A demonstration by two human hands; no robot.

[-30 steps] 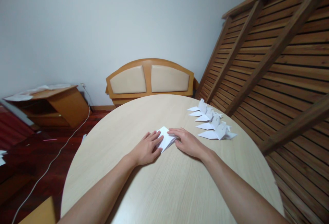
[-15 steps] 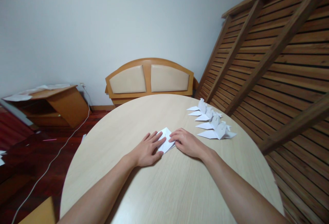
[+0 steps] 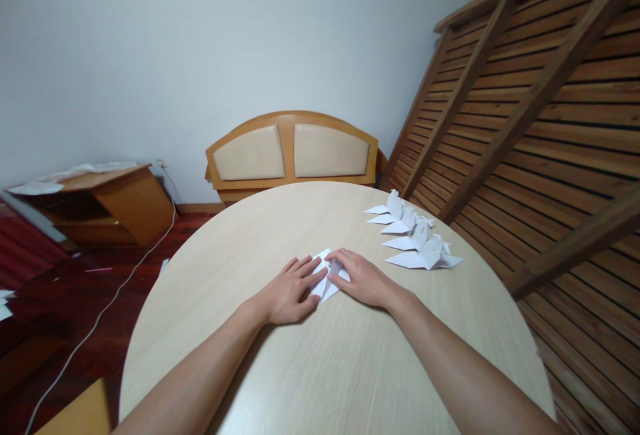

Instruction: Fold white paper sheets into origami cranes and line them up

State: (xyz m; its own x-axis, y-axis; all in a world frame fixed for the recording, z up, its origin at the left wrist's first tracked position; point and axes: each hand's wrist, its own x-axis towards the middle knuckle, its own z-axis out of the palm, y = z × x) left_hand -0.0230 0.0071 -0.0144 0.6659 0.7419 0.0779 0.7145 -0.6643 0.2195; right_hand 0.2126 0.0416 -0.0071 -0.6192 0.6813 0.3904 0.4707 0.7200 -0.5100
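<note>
- Folded white paper (image 3: 324,290) — probably light, thin and fairly stiff along its folds, easily creased; the flap edges look the best hold, thumb against fingertip
- It lies on the round table (image 3: 280,222), between both hands, partly under their fingers
- Left hand (image 3: 289,294) spread flat on it, grasping nothing
- Right hand (image 3: 364,280) curled over its right side — pinching or merely touching, I cannot tell

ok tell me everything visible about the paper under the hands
The white paper lies creased and folded on the round table, pointed at its near end. The left hand spreads over its left side; the right hand touches its right side, which seems partly raised. Both hands partly hide its outline.
</note>
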